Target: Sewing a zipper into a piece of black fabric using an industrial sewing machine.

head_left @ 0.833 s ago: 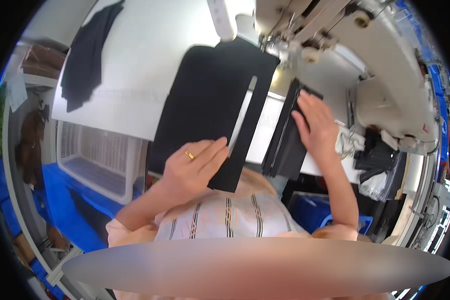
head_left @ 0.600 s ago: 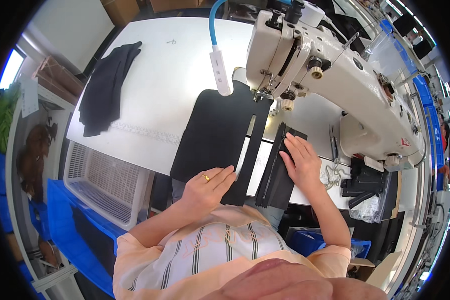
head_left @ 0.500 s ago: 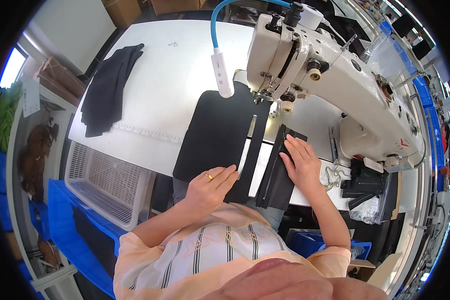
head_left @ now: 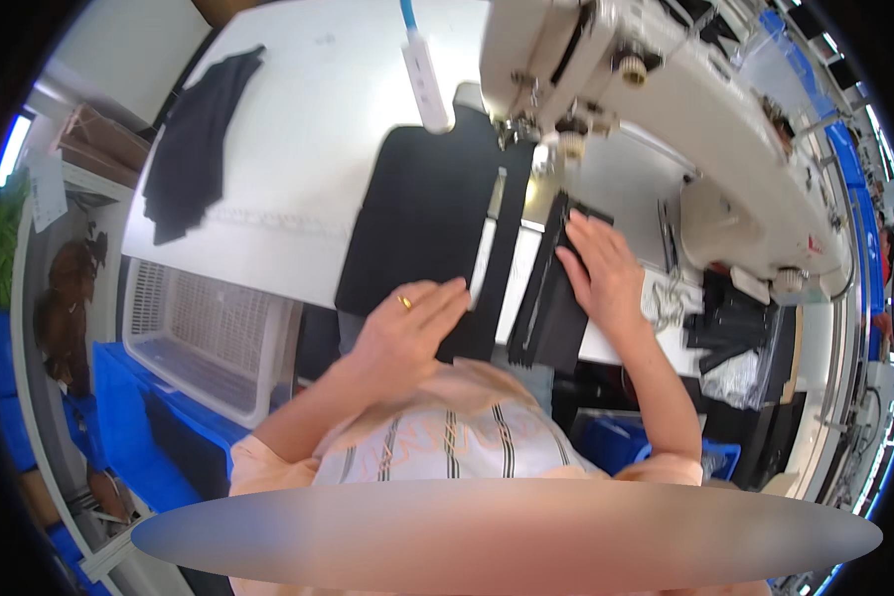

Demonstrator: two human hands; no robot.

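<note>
My left hand (head_left: 412, 320), wearing a ring, lies with fingers stretched out on the lower right part of a black fabric panel (head_left: 417, 214). The panel's far end reaches under the needle area of a white sewing machine (head_left: 656, 94), and a slit runs along its right side beside a narrow strip. To the right, my right hand (head_left: 606, 273) rests with extended fingers on a black fabric piece (head_left: 558, 328) that carries a zipper (head_left: 534, 303) along its length. Both pieces hang slightly over the near table edge. The needle itself is too blurred to make out.
A stack of dark cut fabric (head_left: 204, 144) lies at the far left of the white table (head_left: 288, 89). A white lamp (head_left: 427, 84) hangs beside the machine. Tweezers (head_left: 669, 233) and black pieces (head_left: 730, 318) lie right. A white basket (head_left: 204, 328) and blue bin (head_left: 154, 427) stand left.
The whole view has shifted, so the table and machine sit higher in the picture. Both hands and the black pieces keep about the same places relative to the machine.
</note>
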